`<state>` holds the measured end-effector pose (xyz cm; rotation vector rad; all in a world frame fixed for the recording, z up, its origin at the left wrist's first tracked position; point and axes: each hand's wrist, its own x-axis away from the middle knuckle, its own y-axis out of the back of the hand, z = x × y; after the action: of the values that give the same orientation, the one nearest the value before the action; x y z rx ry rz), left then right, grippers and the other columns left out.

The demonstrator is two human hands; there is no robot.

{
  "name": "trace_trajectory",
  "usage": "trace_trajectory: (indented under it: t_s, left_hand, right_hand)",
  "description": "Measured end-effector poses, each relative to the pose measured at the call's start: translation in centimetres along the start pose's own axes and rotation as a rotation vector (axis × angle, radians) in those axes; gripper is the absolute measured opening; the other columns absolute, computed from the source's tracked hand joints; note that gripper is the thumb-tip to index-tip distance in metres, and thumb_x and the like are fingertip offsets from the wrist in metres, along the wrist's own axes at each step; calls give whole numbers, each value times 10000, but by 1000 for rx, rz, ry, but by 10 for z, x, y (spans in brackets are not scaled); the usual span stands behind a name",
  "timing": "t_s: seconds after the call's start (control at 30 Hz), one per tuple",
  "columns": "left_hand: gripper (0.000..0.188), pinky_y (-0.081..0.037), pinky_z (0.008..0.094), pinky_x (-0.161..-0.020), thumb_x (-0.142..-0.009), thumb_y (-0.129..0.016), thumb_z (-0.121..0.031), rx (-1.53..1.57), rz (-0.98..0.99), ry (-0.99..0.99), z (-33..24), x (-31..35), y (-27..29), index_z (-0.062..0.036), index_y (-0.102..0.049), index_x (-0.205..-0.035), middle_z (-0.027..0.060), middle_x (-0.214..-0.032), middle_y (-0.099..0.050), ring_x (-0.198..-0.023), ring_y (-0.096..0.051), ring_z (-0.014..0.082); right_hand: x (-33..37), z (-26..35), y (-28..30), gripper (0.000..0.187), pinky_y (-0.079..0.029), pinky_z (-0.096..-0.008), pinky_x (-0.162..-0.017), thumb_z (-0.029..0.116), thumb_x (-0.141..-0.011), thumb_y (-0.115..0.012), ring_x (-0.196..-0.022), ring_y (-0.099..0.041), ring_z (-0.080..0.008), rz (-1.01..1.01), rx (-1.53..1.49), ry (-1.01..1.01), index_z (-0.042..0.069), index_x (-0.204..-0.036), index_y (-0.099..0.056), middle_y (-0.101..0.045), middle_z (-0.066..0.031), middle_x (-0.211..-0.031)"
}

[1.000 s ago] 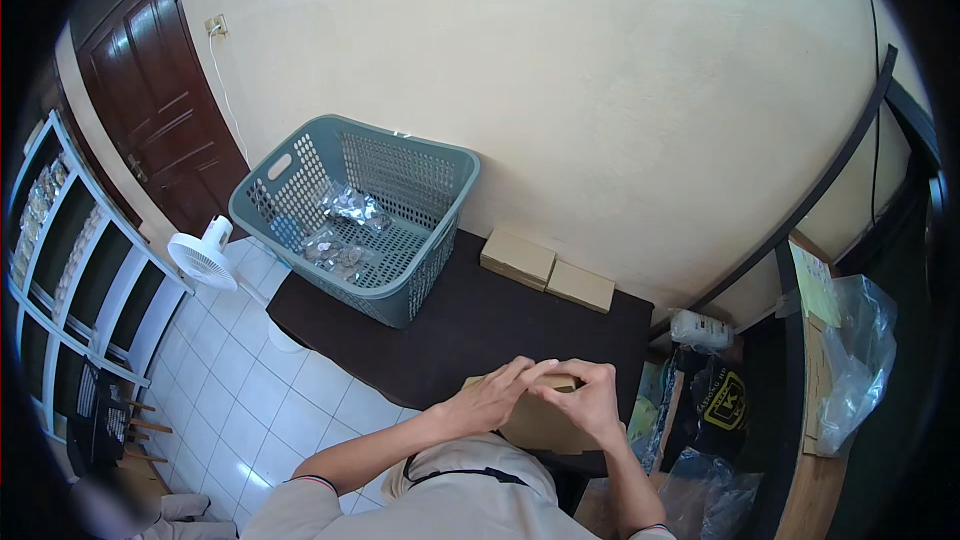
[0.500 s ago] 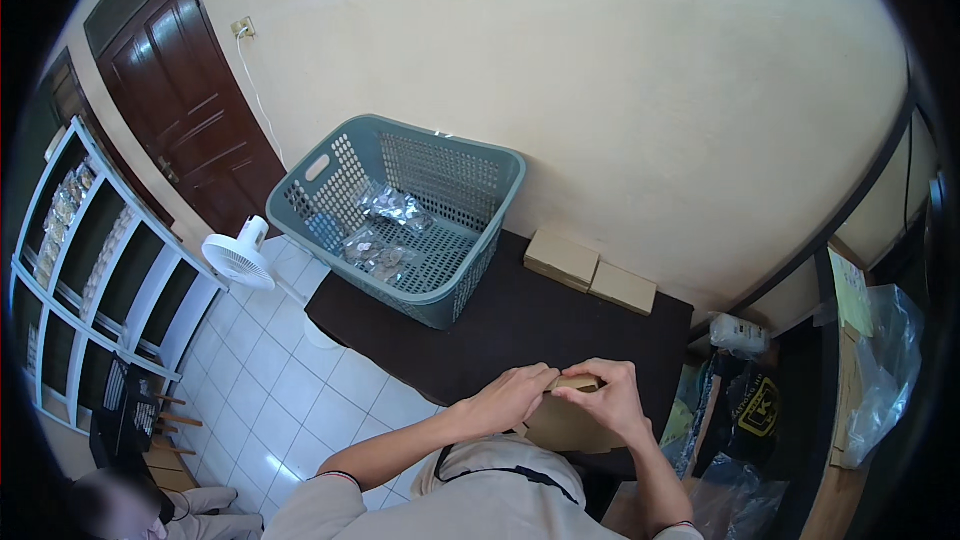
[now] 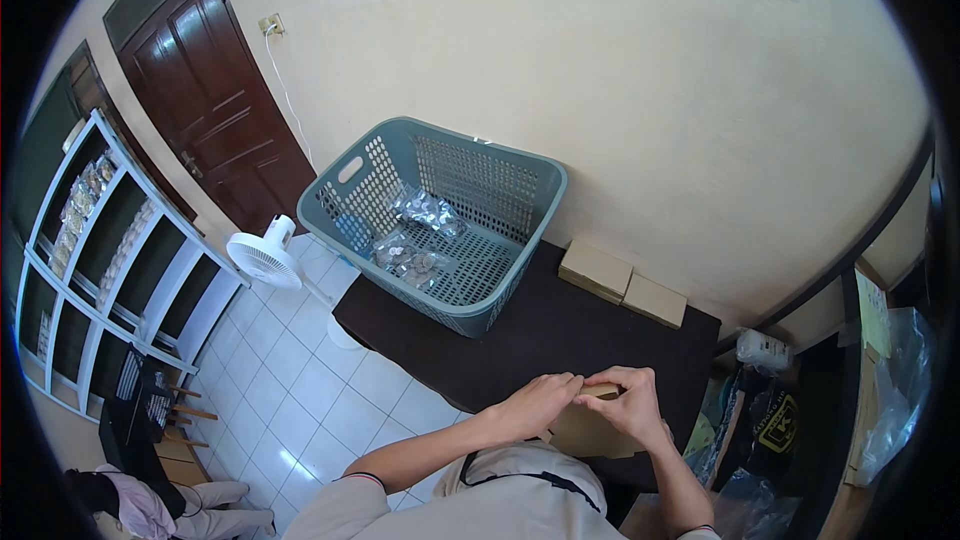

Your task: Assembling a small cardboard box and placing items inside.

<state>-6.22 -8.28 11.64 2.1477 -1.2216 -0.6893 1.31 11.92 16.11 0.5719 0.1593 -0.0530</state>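
Close to my body at the table's near edge is a piece of brown cardboard [image 3: 588,433], partly folded like a small box. My left hand [image 3: 545,404] grips its upper edge from the left, fingers bent and pressed together. From the right, my right hand [image 3: 630,402] pinches the same edge between thumb and fingers, and the two hands nearly touch. The lower part of the cardboard spreads out beneath my hands. My fingers hide some of the folded edge.
A grey-green laundry basket [image 3: 478,308] holding clear packets [image 3: 428,212] stands on the dark table [image 3: 520,350]. Flat cardboard stacks [image 3: 597,270] lie against the wall. A white fan [image 3: 268,258] is left of the table. Plastic bags [image 3: 895,390] hang at right. Another person [image 3: 150,505] sits lower left.
The whole view has shifted, so everything sits slightly further right and lower. Both hands still grip the cardboard's upper edge. The other person at lower left has leaned or turned.
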Motion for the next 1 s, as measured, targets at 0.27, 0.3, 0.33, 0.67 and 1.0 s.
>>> trace_trajectory:
  t_s: [0.27,0.3,0.33,0.67,1.0]
  left_hand:
    - [207,-531,555,-815,-852,-593,53,116,-27,9,18,-6,2,56,-601,-1059,273,-971,-655,-939,-661,497]
    - [189,-530,546,-813,-848,-592,54,153,-52,6,26,-8,0,36,-618,-1034,272,-947,-657,-941,-663,493]
    - [159,-531,530,-773,-842,-590,46,242,-60,54,23,-15,7,8,-632,-991,268,-885,-657,-917,-677,482]
    - [271,-585,346,-705,-877,-606,80,578,-268,316,70,-29,-19,78,-577,-1147,197,-951,-723,-804,-751,209]
    - [621,-613,317,-798,-914,-633,102,559,-270,438,48,-55,-29,-2,-321,-1440,191,-1202,-684,-987,-736,202]
  right_hand:
    - [-15,-11,1,363,-597,-312,-751,195,-710,-960,-791,-783,-215,83,19,-33,5,-981,-810,-794,-137,-884]
    - [-31,-15,3,410,-597,-319,-760,196,-709,-960,-807,-783,-228,82,-5,14,6,-1033,-796,-790,-145,-894]
    - [-39,-17,3,458,-596,-327,-770,198,-708,-960,-823,-783,-241,78,-29,38,6,-1084,-782,-786,-152,-905]
    - [-48,-29,14,450,-534,-490,-1028,85,-834,-851,-1167,-666,-399,-360,366,82,-34,-1242,-706,-708,-215,-1232]
    - [-28,-22,-37,236,-604,-403,-908,39,-908,-780,-971,-779,-333,-589,139,-9,-42,-1129,-763,-787,-155,-968]
